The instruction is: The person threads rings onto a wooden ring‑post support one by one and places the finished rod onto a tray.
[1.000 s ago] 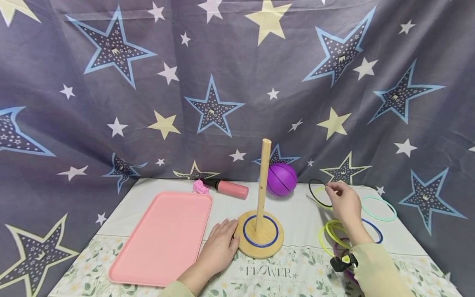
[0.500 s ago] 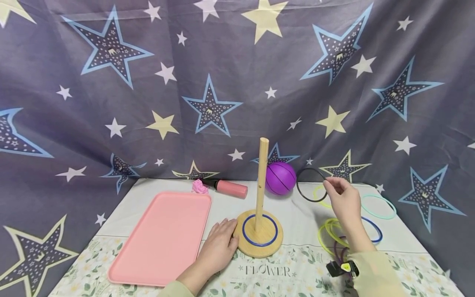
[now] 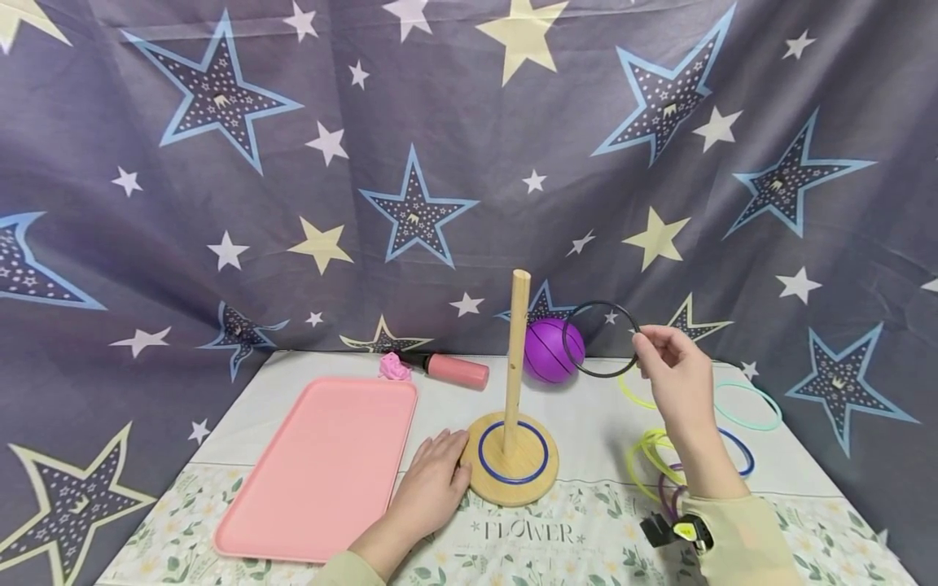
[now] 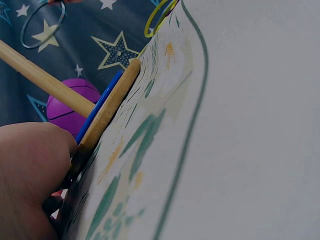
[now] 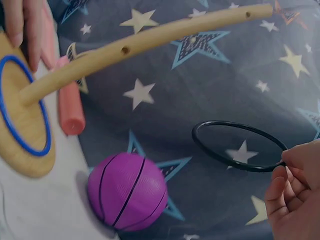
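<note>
My right hand (image 3: 677,378) pinches a black ring (image 3: 602,375) by its edge and holds it up in the air, right of a wooden peg stand (image 3: 517,358). The right wrist view shows the black ring (image 5: 235,123) between thumb and fingertips, apart from the peg. A blue ring (image 3: 545,460) lies round the peg on the stand's round base (image 3: 513,492). My left hand (image 3: 432,492) lies with fairly straight fingers against the base's left edge. In the left wrist view my left hand (image 4: 35,175) partly covers the base's near end.
A pink tray (image 3: 315,472) lies at left, a pink pump (image 3: 458,371) and crumpled pink item (image 3: 396,368) behind it. The purple ball (image 3: 550,352) sits behind the peg. At right lie yellow rings (image 3: 636,480), a blue ring (image 3: 749,464), a purple ring (image 3: 663,496) and a turquoise ring (image 3: 778,411).
My right hand has lifted the black ring from above the far yellow ring and carried it up and to the left, in front of the ball's right side. The left hand stays at the base.
</note>
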`<state>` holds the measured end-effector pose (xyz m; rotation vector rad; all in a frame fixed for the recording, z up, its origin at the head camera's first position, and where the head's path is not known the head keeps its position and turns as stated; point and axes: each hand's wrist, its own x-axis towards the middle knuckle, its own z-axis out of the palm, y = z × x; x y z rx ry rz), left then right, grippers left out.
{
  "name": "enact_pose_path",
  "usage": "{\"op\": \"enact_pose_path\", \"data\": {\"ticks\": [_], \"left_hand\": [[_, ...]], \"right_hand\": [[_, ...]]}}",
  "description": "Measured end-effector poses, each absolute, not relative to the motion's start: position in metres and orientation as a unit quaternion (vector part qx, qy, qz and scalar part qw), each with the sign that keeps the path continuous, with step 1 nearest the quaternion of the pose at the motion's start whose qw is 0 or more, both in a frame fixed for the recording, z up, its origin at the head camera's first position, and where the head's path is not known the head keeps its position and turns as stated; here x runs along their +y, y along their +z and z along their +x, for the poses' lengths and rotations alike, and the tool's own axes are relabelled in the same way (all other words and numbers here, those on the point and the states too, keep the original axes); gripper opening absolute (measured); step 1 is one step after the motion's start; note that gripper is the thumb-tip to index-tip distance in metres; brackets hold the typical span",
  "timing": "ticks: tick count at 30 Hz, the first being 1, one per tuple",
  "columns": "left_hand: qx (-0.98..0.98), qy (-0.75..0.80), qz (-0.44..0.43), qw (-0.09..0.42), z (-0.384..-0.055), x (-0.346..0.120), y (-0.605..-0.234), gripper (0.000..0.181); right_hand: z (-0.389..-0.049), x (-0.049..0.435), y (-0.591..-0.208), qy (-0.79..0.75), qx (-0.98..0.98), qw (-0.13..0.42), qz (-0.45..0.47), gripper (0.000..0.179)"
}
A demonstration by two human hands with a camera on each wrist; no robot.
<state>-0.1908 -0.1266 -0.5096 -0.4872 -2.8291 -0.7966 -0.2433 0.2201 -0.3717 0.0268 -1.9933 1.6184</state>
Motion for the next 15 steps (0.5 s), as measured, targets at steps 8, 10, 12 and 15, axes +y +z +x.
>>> {"op": "enact_pose_path", "data": {"ticks": [8,10,12,15], "left_hand": [[-0.945,-0.269,-0.165,0.081,-0.19,-0.126,-0.509,0.051],[-0.945,-0.27,-0.164,0.081,-0.19,-0.126,-0.509,0.051],[-0.945,-0.271,-0.164,0.08,-0.19,-0.126,-0.509,0.052],[-0.945,-0.27,-0.164,0.08,-0.19,-0.127,-0.51,0.052]], "right_hand": [[-0.233,0.205,-0.348,0.709,-0.645,0.282,0.039,0.02],[-0.231,0.201,-0.344,0.727,-0.623,0.284,0.045,0.019],[-0.228,0.197,-0.339,0.743,-0.602,0.288,0.049,0.017],[-0.226,0.189,-0.332,0.767,-0.569,0.29,0.061,0.013]]}}
